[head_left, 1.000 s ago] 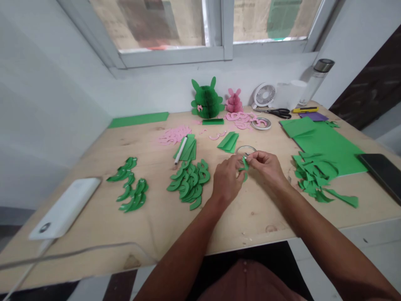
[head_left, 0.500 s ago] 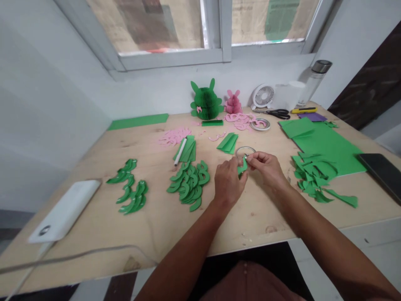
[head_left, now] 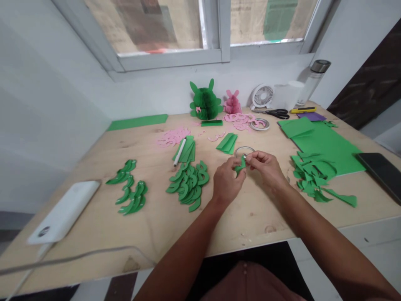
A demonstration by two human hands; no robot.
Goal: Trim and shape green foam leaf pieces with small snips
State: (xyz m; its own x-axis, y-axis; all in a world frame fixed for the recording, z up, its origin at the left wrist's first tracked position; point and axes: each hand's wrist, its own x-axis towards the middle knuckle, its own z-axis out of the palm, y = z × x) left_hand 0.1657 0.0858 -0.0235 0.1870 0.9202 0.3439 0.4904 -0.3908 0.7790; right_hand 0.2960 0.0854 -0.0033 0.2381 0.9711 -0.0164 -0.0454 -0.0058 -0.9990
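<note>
My left hand is closed on a small green paper piece, held up over the wooden table. My right hand is pinched at the piece's upper end, where a small whitish bit shows; what its fingertips grip is too small to make out. Just behind the fingers lies a thin tape ring. To the left of my left hand is a pile of curved green paper pieces. Farther left, more curved green pieces with whitish strips lie in overlapping rows.
Green scraps, green sheets and a black phone lie at right. Green and pink paper figures, a fan and scissors stand or lie behind. A white device with a cable is at left.
The green piece has tilted slightly between my fingers, and my left fingers have shifted a little on it. My right hand has barely moved.
</note>
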